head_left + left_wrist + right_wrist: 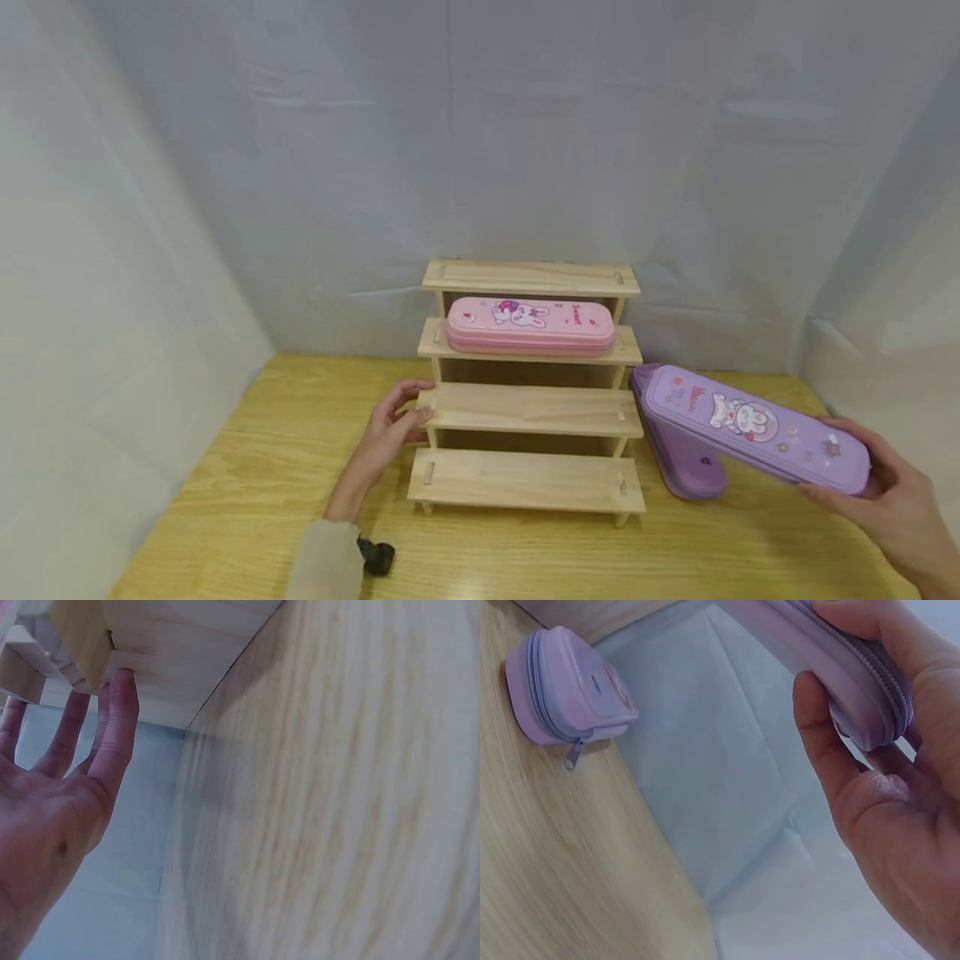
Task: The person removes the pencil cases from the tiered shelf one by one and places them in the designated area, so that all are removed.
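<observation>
A stepped wooden shelf stands in the middle of the table. My left hand holds its left end at the second step from the bottom. In the left wrist view, the fingers reach up to the boards, some below a board end. My right hand grips the near right end of a lilac pencil case with a bunny print, tilted in the air. A second purple pencil case lies on the table right of the shelf, partly hidden by the held one in the head view.
A pink pencil case lies on the second step from the top. Pale sheeting surrounds the back and sides of the wooden table. A small black object is beside the left sleeve.
</observation>
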Available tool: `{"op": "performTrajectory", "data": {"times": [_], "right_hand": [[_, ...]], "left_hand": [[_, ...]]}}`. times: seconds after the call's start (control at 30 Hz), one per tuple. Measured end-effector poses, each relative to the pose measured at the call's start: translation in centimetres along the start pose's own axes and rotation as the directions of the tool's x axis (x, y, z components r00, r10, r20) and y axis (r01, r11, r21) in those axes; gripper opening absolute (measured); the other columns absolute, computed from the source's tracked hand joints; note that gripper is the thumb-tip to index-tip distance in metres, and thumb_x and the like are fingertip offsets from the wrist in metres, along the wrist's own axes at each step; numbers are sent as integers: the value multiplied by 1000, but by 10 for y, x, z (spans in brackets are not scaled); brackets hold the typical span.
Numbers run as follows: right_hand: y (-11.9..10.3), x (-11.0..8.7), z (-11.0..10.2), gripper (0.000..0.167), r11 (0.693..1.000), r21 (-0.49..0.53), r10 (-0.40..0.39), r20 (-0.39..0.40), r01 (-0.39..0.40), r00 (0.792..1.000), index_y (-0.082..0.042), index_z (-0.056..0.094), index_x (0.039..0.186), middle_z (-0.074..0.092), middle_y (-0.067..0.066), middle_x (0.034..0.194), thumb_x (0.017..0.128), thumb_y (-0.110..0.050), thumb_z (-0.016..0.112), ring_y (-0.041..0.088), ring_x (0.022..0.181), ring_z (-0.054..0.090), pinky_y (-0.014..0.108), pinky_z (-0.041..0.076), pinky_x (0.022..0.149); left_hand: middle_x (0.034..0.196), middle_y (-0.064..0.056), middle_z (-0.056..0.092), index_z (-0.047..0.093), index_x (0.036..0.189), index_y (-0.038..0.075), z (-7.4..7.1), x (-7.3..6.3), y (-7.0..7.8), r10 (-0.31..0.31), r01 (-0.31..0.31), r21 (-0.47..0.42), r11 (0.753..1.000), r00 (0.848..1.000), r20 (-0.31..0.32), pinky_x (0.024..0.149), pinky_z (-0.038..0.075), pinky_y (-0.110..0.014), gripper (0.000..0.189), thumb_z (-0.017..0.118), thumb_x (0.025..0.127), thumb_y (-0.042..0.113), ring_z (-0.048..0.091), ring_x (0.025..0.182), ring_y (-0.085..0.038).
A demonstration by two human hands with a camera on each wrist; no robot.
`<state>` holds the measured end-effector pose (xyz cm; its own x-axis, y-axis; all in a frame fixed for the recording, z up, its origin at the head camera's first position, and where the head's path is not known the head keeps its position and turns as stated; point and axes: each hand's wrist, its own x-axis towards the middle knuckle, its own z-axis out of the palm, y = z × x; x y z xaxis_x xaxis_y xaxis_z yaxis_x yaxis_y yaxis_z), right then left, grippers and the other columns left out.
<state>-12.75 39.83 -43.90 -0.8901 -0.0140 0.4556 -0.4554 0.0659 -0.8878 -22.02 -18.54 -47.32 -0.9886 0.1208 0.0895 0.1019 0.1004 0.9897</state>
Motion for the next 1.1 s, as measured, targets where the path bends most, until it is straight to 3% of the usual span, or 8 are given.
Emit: {"op": "performTrajectory", "data": {"times": [0.17,0.3,0.47,0.6,0.77,0.9,1.0,1.1], "right_hand": [[1,1,-1,88,1000,22,5,-56,-4,998,2,51,146,68,-8,125,68,42,60,-1,93,68,13,58,72],[2,3,-1,84,991,-114,60,-147,-77,987,-8,55,144,66,-15,117,72,34,67,-6,89,65,9,55,69],[5,5,1,82,948,-260,114,-255,-182,960,-15,58,144,65,-22,110,74,24,75,-11,85,63,7,54,66],[7,6,5,81,872,-404,143,-331,-277,933,-20,57,145,60,-28,109,76,14,81,-14,82,61,7,53,63],[11,8,9,80,770,-486,206,-423,-413,883,-28,54,148,50,-34,103,78,-6,88,-17,78,54,7,49,58],[15,10,11,83,687,-577,191,-443,-442,876,-19,51,151,44,-37,101,77,-19,91,-20,80,47,4,44,60],[19,13,14,86,636,-620,178,-462,-460,869,-12,50,151,50,-25,110,76,-24,92,-19,81,43,2,39,62],[22,15,17,87,610,-611,193,-504,-506,842,-12,49,152,58,0,127,76,-24,91,-16,83,40,3,36,64]], "left_hand": [[138,-13,50,55,139,12,-1,-1,0,-3,3,-6,1000,1000,-4,80,63,-44,38,61,102,17,64,96,-12],[138,-15,49,54,139,10,-1,-2,-1,3,-3,-9,1000,1000,-3,80,63,-43,39,61,102,17,64,95,-11],[138,-16,49,54,139,8,0,-2,-1,2,-2,-11,1000,1000,-5,79,63,-43,39,61,101,16,64,95,-11],[136,-12,50,55,138,10,0,-2,-2,4,-4,-14,1000,1000,-5,79,63,-45,38,62,101,16,64,95,-12],[135,-13,51,55,138,11,0,-1,-3,23,-23,-16,1000,1000,3,80,63,-49,38,61,102,16,65,95,-13],[136,-13,51,54,139,10,-1,-1,-3,28,-28,-17,999,1000,8,80,63,-48,38,61,102,15,65,96,-14],[136,-13,51,54,139,10,-1,-1,-2,28,-28,-21,999,1000,9,79,63,-45,38,61,102,15,65,96,-14],[137,-13,50,54,139,10,-1,0,-2,34,-33,-26,999,999,15,78,63,-43,38,61,102,16,65,97,-14]]}}
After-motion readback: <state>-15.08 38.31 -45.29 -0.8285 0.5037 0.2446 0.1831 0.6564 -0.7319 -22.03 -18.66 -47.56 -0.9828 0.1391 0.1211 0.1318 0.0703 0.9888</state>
